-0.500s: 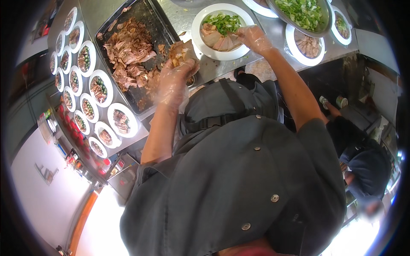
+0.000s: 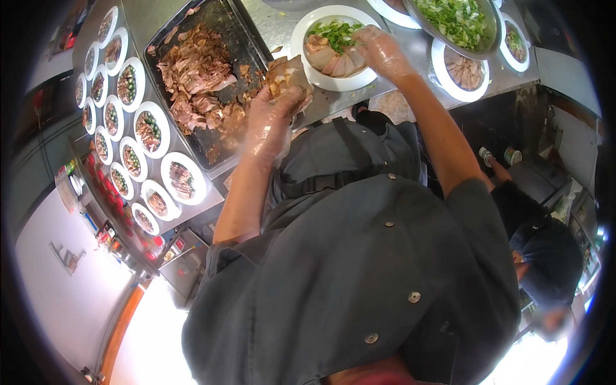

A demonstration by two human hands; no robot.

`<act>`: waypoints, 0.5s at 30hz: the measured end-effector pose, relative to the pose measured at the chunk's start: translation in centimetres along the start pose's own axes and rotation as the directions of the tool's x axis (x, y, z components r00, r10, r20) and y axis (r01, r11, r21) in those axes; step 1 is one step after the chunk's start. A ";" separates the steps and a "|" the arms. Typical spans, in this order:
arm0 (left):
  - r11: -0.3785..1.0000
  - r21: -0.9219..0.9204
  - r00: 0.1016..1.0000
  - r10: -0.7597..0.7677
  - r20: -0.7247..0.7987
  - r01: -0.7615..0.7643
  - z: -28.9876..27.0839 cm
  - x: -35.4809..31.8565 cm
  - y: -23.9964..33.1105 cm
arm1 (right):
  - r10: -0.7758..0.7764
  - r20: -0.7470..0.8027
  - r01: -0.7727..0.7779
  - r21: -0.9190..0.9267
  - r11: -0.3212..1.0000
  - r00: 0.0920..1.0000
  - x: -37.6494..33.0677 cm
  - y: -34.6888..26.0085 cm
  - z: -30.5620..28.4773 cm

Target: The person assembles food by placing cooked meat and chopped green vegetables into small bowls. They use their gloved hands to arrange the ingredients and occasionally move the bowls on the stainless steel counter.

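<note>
Just over the tabletop's (image 2: 327, 101) near edge, the gloved left hand (image 2: 273, 119) had shifted toward the white bowl (image 2: 299, 49), its fingers grasping cooked meat (image 2: 289, 72), apparently readying that portion. Beyond, the right hand (image 2: 387, 56) had risen slightly beside the bowl's chopped greens (image 2: 335, 32); whether its fingers pinched anything was unclear.

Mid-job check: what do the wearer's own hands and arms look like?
The left hand and right hand each wear a thin, clear, shiny glove, loose and wrinkled toward the wrist. The forearms are bare, with no cables or markings visible. Plain dark grey short sleeves end near the elbows.
</note>
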State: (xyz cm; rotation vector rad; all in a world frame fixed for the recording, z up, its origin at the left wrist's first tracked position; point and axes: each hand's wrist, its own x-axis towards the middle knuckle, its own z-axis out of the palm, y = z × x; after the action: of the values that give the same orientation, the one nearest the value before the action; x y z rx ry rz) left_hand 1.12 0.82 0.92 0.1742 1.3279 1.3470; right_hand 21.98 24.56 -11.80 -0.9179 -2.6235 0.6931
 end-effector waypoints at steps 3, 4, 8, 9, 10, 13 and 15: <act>0.998 0.037 0.998 0.050 0.031 -0.051 1.2 -0.6 0.4 | -0.042 -0.150 0.067 0.163 0.984 0.988 -0.2 -6.3 -3.1; 0.996 0.052 0.997 0.072 0.013 -0.073 1.4 -0.8 0.4 | -0.054 -0.177 0.105 0.297 0.949 0.983 -0.2 -9.1 -4.3; 0.954 0.243 0.984 0.178 0.009 -0.175 2.2 -0.3 0.2 | -0.306 -0.285 0.376 0.233 0.897 0.908 -1.3 -14.6 -6.2; 0.924 0.323 0.978 0.209 0.023 -0.205 2.4 0.0 0.3 | -0.207 -0.284 0.282 0.255 0.925 0.936 -1.7 -15.6 -6.2; 0.904 0.319 0.959 0.269 0.092 -0.284 2.3 0.1 0.2 | -0.107 -0.280 0.187 0.281 0.941 0.954 -2.2 -16.4 -5.9; 0.879 0.304 0.928 0.325 0.182 -0.367 2.0 0.5 0.1 | 0.046 -0.260 0.047 0.341 0.939 0.964 -2.3 -16.6 -5.6; 0.921 0.314 0.973 0.216 0.083 -0.232 2.1 0.7 0.1 | 0.181 -0.128 -0.093 0.503 0.859 0.975 -2.1 -16.0 -5.7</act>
State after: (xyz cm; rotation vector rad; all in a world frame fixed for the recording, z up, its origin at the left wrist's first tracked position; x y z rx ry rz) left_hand 2.42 2.57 1.33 0.5945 1.5178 1.2958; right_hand 17.76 14.25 1.17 -0.9541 -2.0857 1.1956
